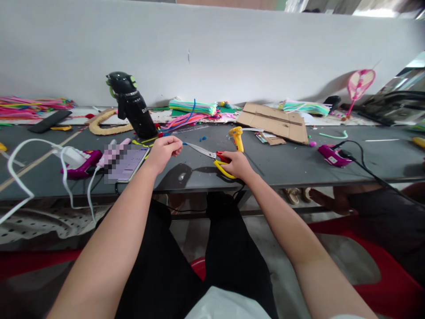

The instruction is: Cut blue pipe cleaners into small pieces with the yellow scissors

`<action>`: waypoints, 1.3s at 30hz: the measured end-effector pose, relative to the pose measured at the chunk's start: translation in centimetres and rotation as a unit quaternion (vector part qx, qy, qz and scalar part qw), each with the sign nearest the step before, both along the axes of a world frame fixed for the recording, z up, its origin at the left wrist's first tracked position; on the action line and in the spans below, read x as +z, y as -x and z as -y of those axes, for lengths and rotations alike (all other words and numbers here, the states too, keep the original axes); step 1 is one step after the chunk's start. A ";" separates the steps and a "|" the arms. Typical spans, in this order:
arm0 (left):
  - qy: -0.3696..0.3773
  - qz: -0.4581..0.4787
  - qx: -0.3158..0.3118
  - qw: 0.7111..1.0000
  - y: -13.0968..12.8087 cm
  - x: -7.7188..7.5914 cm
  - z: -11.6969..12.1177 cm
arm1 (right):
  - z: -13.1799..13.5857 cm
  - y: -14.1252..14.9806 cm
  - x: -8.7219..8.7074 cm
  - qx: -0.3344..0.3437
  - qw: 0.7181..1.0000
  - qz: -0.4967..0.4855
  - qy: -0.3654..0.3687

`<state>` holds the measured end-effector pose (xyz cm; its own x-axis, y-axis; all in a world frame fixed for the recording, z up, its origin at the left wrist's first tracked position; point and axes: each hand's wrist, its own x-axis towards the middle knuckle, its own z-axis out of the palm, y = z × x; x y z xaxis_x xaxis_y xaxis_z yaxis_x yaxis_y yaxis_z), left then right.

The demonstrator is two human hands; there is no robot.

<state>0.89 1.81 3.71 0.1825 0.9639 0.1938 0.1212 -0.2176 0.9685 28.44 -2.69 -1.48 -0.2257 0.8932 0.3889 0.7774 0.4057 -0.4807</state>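
My right hand [237, 165] is closed around the handles of a pair of scissors [203, 151] with red and yellow grips. Their blades point left, the tips close to my left hand [165, 151]. The fingers of that hand are pinched together. A short blue end of what looks like a pipe cleaner [184, 143] pokes out from them at the blade tips; the rest is hidden by the fingers. Several small blue bits [202, 138] lie on the table beyond the blades.
Behind my hands stand a black bottle [137, 110] and a yellow glue gun [237, 137]. Bundled pipe cleaners [192, 106] and cardboard [274, 122] lie along the back. A phone [133, 163] and corded purple box [84, 164] are left; another purple box [334, 156] is right, near a seated person.
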 end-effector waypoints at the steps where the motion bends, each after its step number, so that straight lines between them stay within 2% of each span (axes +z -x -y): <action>1: -0.002 -0.001 0.002 1.000 0.0 0.0 0.0 | 0.0 0.0 0.0 -0.004 1.000 -0.001 -0.002; 8: -0.014 -0.011 0.005 1.000 0.0 0.2 0.2 | 0.2 -0.1 0.1 -0.025 0.998 -0.055 -0.011; 25: -0.017 -0.007 0.006 1.000 0.3 0.3 0.1 | 0.6 0.3 0.4 -0.003 1.000 0.003 0.001; 31: -0.015 -0.015 0.023 1.000 0.3 0.0 -0.1 | 0.6 0.3 0.4 -0.002 1.000 0.005 -0.002; 39: -0.015 -0.011 0.011 1.000 0.4 0.0 -0.1 | 0.6 0.2 0.4 -0.001 1.000 -0.010 0.000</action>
<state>0.45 1.94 3.71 0.1666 0.9616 0.2183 0.1480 -0.2433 0.9586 28.25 -3.28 -1.12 -0.2155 0.8936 0.3936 0.7684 0.4039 -0.4963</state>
